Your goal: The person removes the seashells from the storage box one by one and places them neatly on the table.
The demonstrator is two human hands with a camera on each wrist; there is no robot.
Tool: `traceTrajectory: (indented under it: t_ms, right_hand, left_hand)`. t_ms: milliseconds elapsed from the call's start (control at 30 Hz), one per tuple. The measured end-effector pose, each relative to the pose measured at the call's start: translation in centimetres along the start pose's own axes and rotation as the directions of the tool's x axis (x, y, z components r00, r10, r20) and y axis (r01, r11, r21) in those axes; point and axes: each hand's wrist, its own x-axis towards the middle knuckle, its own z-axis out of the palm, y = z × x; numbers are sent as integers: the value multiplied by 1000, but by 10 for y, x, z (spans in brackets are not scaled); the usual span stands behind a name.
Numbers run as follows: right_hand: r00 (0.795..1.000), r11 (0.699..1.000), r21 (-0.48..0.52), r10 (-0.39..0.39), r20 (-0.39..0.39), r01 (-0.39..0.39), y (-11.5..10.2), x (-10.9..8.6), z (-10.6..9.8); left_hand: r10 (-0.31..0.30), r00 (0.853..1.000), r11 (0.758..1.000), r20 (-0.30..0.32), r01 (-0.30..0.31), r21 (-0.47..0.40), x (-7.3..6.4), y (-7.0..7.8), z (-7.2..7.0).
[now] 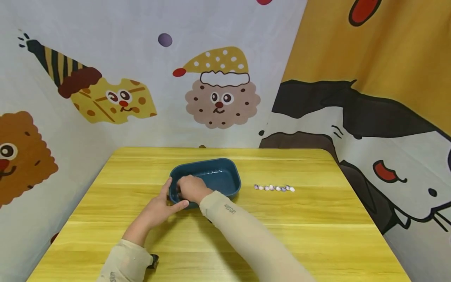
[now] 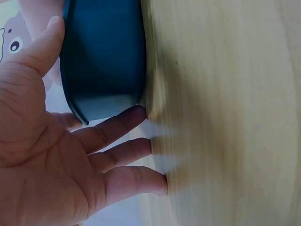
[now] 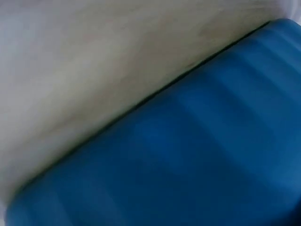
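A dark blue rectangular plastic container [image 1: 220, 180] with rounded corners stands on the table. My left hand [image 1: 158, 209] is at its near left corner, thumb against the near side and index finger at the left end. In the left wrist view the left hand [image 2: 51, 150] spreads its fingers, the lower fingertips at the table and the thumb along the container [image 2: 103, 56]. My right hand [image 1: 193, 189] reaches down into the container's left part. Its fingertips are hidden, so I cannot tell what they hold. The right wrist view shows only the container's wall [image 3: 188, 155], close up.
Right of the container, a row of several small white and purple pieces [image 1: 274, 188] lies on the yellow wood-grain table [image 1: 299, 235]. Behind the table hangs a cartoon-printed cloth [image 1: 141, 58]. A small black object [image 1: 153, 261] shows by the left sleeve.
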Motion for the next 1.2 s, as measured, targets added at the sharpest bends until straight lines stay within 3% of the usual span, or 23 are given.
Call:
traceTrajectory:
  t_ms: [133, 300, 667, 933, 1200]
  right_hand:
    - [999, 995, -96, -37, -20, 35, -1, 0, -3]
    - [995, 984, -147, -98, 22, 100, -2, 1, -6]
    - [989, 947, -283, -140, 50, 149, -7, 1, -4]
    - [994, 989, -100, -109, 9, 109, 0, 2, -4]
    - [992, 994, 45, -106, 76, 102, 12, -1, -11]
  left_hand:
    - [8, 1000, 1000, -3, -8, 0, -1, -1, -1]
    - [15, 1000, 1000, 3, -15, -13, -1, -2, -1]
    - [27, 1000, 1000, 0, -27, -11, -1, -4, 1]
    - [19, 1000, 1000, -6, -19, -6, 0, -2, 1]
    - [6, 1000, 1000, 1, -6, -11, 0, -1, 1]
